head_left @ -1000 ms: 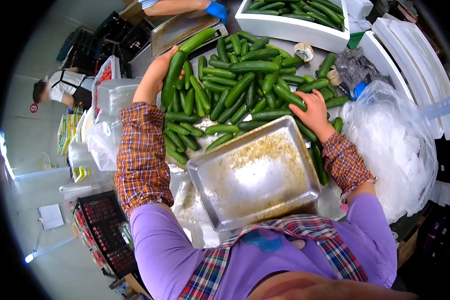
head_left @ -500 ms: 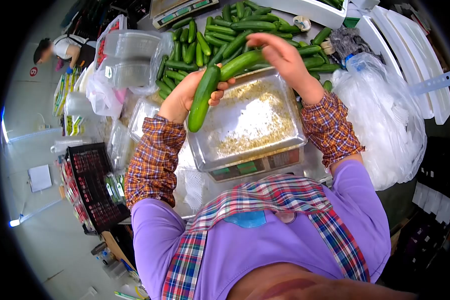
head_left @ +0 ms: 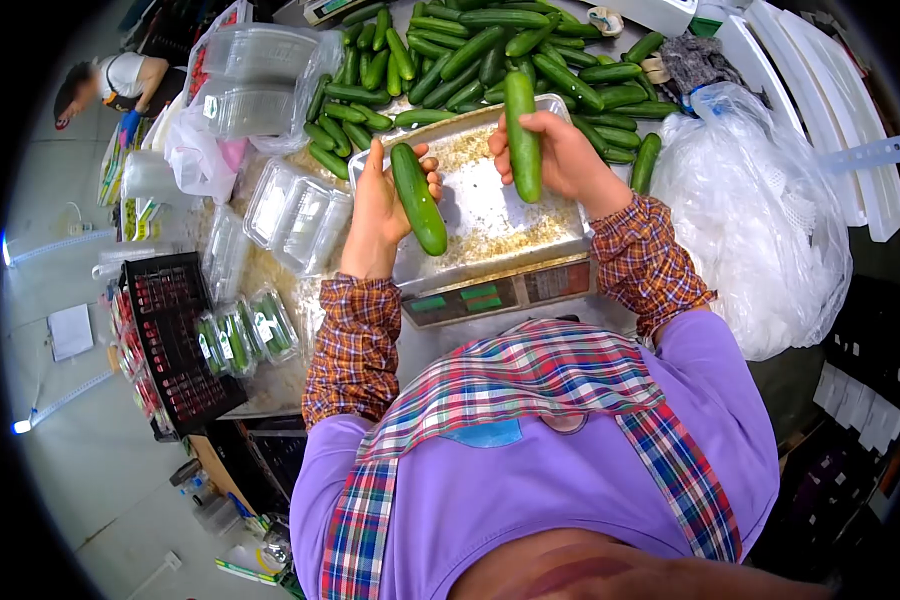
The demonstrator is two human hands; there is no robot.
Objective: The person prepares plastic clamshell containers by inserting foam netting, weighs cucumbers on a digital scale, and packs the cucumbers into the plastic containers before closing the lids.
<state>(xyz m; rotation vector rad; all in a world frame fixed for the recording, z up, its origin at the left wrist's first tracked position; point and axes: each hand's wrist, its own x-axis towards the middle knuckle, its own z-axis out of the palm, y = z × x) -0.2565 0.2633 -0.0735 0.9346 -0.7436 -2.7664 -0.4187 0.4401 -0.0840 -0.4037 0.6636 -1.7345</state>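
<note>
My left hand (head_left: 378, 200) is closed around a green cucumber (head_left: 417, 200), which tilts over the left side of a metal tray. Another cucumber (head_left: 522, 137) stands nearly upright in the view, gripped by my right hand (head_left: 560, 155) above the tray's right half. The shallow metal tray (head_left: 445, 272) has yellowish crumbs on its bottom and sits on a scale (head_left: 510, 293) with green display windows. Just beyond it lies a large heap of cucumbers (head_left: 460, 60). One loose cucumber (head_left: 646, 163) lies right of the tray.
Clear plastic trays (head_left: 295, 215) lie left of the scale, with stacked containers (head_left: 255, 80) behind. Packed cucumbers (head_left: 245, 335) rest beside a black crate (head_left: 175, 340). A big clear plastic bag (head_left: 760, 220) fills the right side. A person (head_left: 120, 82) is at the far left.
My right hand has drawn a cucumber back from the heap to above the tray. My left hand has shifted slightly right and lower with its cucumber. The view has tilted and shifted.
</note>
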